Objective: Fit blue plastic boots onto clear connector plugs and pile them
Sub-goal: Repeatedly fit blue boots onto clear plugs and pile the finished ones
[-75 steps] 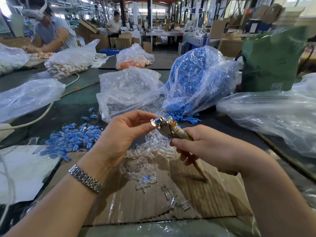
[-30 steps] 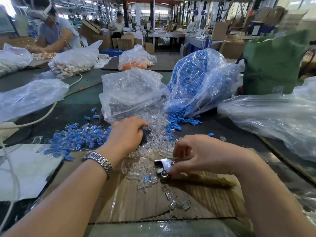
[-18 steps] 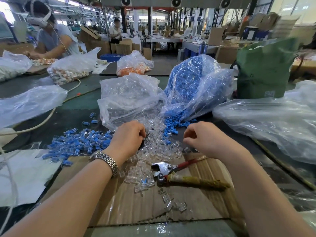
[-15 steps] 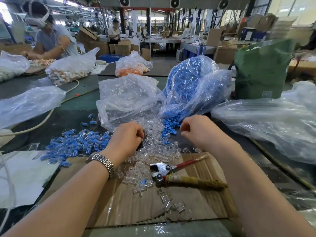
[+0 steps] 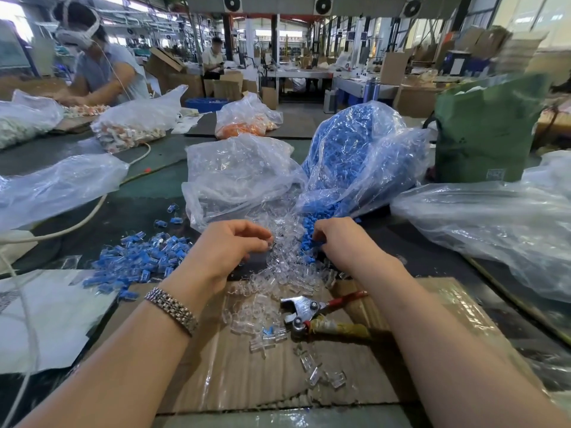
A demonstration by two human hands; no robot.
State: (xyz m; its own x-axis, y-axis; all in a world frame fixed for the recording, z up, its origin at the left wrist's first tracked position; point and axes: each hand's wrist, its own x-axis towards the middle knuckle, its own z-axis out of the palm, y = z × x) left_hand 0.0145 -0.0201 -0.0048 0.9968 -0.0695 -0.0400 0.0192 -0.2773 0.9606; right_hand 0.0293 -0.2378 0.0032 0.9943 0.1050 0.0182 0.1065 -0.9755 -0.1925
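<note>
Parts are being picked: a clear plug point(image 5: 279, 242) is being pinched by the left hand point(image 5: 230, 247), blue boots point(image 5: 309, 231) fingered by the curled right hand point(image 5: 343, 242), fitting next.

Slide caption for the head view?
Left hand picks clear plugs, right hand reaches blue boots; pliers lie idle.

Both forearms are bare to the frame edge; no sleeves visible. Left wrist carries a silver metal link bracelet point(image 5: 171, 311), multi-row, close-fitting. Left hand point(image 5: 230, 245) and right hand point(image 5: 343, 239) ungloved; no rings can be made out.
</note>
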